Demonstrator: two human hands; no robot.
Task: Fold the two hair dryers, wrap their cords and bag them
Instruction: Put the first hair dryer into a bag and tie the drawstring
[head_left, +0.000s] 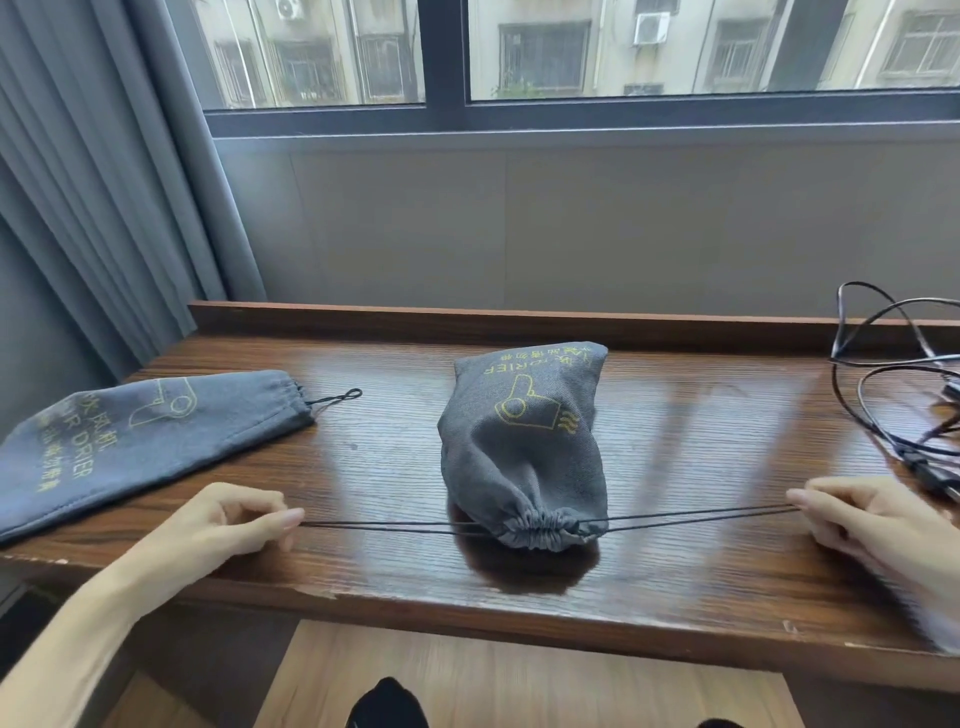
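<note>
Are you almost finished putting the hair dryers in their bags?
About halfway. The full bag bulges; both hands, left hand and right hand, are pulling its drawstring shut. The flat bag still lies empty-looking, and a loose cord remains unwrapped.

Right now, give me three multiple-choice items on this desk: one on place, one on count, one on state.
1. Where is the flat bag?
A. left of the full bag
B. right of it
C. on top of it

2. How many grey bags are on the desk?
A. one
B. two
C. three

3. The full bag's mouth is:
A. wide open
B. cinched
C. cut off

Answers:
1 A: it lies by the curtain.
2 B: one flat, one stuffed.
3 B: the left hand and right hand pull the drawstrings apart, and the mouth is gathered.
</note>
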